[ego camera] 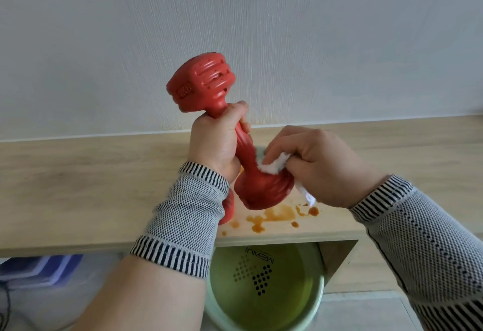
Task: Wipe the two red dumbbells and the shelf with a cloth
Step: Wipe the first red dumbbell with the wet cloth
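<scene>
Forearms in grey knit sleeves with striped cuffs fill the bottom edge, both cut off by the frame. At 9 o'clock a blue blurred object (39,269) sits under the shelf, too smeared to identify. Toward centre, the left hand (218,138) wraps its fingers round the handle of a red dumbbell (224,132), held tilted, its ribbed upper head at 11 o'clock against the pale wall (261,16) and its lower head hanging just over the wooden shelf (78,184); whether that head touches the board cannot be told. Behind the left wrist a sliver of a second red dumbbell (228,209) shows, mostly hidden by the cuff. Brown spill stains (278,214) lie on the shelf near its front edge at 6 o'clock. Below them, in an open compartment, stands a green bucket (264,294) with printed dots, its rim partly cropped. At 3 o'clock the right hand (324,166) pinches a white cloth (273,166) with curled fingers, pressing it against the dumbbell's lower neck; a tail of cloth pokes out beneath the palm.
</scene>
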